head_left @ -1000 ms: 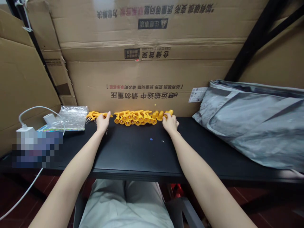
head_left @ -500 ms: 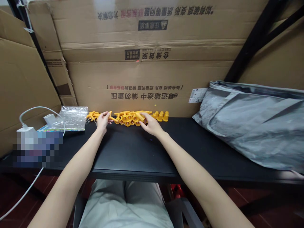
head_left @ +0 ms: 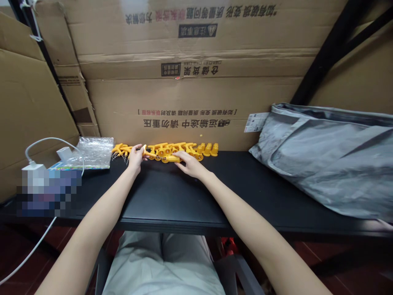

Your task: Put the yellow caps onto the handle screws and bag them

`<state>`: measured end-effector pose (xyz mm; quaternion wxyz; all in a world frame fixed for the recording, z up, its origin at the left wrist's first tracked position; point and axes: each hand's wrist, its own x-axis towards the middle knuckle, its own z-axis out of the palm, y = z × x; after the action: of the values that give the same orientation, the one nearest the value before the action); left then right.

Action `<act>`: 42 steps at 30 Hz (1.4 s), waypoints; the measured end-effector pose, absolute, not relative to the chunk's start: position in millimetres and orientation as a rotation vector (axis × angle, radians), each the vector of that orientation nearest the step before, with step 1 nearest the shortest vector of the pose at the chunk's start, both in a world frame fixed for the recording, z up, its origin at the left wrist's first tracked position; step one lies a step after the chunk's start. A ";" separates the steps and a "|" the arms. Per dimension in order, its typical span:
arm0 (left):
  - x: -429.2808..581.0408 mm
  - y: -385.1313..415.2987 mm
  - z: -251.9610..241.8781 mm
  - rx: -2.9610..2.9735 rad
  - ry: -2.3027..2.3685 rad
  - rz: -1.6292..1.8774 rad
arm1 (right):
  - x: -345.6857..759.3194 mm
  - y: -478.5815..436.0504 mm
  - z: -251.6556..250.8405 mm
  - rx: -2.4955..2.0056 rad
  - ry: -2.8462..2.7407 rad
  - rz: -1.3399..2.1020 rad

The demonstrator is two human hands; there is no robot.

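My left hand (head_left: 136, 159) is closed on the yellow handle of a corkscrew (head_left: 150, 154), whose metal spiral points to the right. In my right hand (head_left: 190, 163) I hold a yellow ribbed sleeve (head_left: 172, 159) lying on its side, its open end facing the spiral. The spiral's tip is at the sleeve's mouth; I cannot tell whether it is inside. Behind both hands lies a pile of yellow corkscrews fitted with sleeves (head_left: 166, 147), partly hidden. Several loose corkscrews with bare spirals (head_left: 122, 150) lie left of my left hand. Upright yellow sleeves (head_left: 208, 150) stand to the right.
A black tabletop (head_left: 172, 188) runs beneath everything, with a cardboard wall (head_left: 190, 94) behind. At left are a clear plastic bag (head_left: 95, 151), a white charger (head_left: 35, 176) with its cable, and a blurred-out item. A grey bag (head_left: 322, 164) fills the right side.
My right hand has moved left and down with the sleeve, turning it from tilted to level. The sleeve's mouth now meets the corkscrew's spiral. My left hand has barely moved.
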<state>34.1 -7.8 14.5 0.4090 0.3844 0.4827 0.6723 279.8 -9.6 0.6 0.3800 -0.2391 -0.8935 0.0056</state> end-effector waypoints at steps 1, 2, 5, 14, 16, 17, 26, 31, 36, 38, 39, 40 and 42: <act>34.3 -7.9 14.4 0.966 1.215 1.692 | 279.3 -10.1 0.5 -0.609 -2.287 0.018; 34.4 -8.2 14.6 0.965 1.215 1.691 | 278.8 -10.4 0.3 -0.609 -2.292 0.021; 34.9 -9.6 16.1 0.967 1.215 1.679 | 277.7 -10.5 -0.6 -0.614 -2.299 0.027; 40.8 -14.7 6.3 1.523 1.130 1.335 | 277.0 -9.3 -2.6 -0.671 -2.285 0.053; 40.7 -16.0 1.4 1.826 1.156 1.245 | 278.6 -8.5 -3.1 -0.682 -2.290 0.054; 40.6 -16.5 -0.5 1.958 1.174 1.218 | 279.3 -8.1 -3.3 -0.689 -2.289 0.056; 40.2 -21.1 0.0 2.289 1.511 1.104 | 275.6 -9.4 -3.1 -0.697 -2.232 0.173; 38.0 -24.9 2.9 2.346 1.702 0.975 | 277.1 -8.3 -3.9 -0.748 -2.156 0.299; 38.8 -25.8 4.6 2.365 1.654 0.980 | 275.0 -3.8 -5.1 -0.827 -1.999 0.747; 39.4 -26.5 5.2 2.365 1.635 0.962 | 273.5 -3.1 -4.8 -0.864 -1.938 0.867; 39.7 -26.8 5.3 2.365 1.630 0.957 | 273.2 -3.2 -4.4 -0.894 -1.915 0.909; 40.1 -27.1 5.4 2.364 1.628 0.953 | 273.2 -3.5 -3.6 -0.927 -1.896 0.945; 40.7 -27.4 5.3 2.364 1.630 0.944 | 274.9 -4.5 -1.3 -0.980 -1.867 1.007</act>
<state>40.7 -27.4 5.3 0.0596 0.7807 0.5384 0.3117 274.9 -4.5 -1.3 0.3919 -0.3859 -0.7351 0.3964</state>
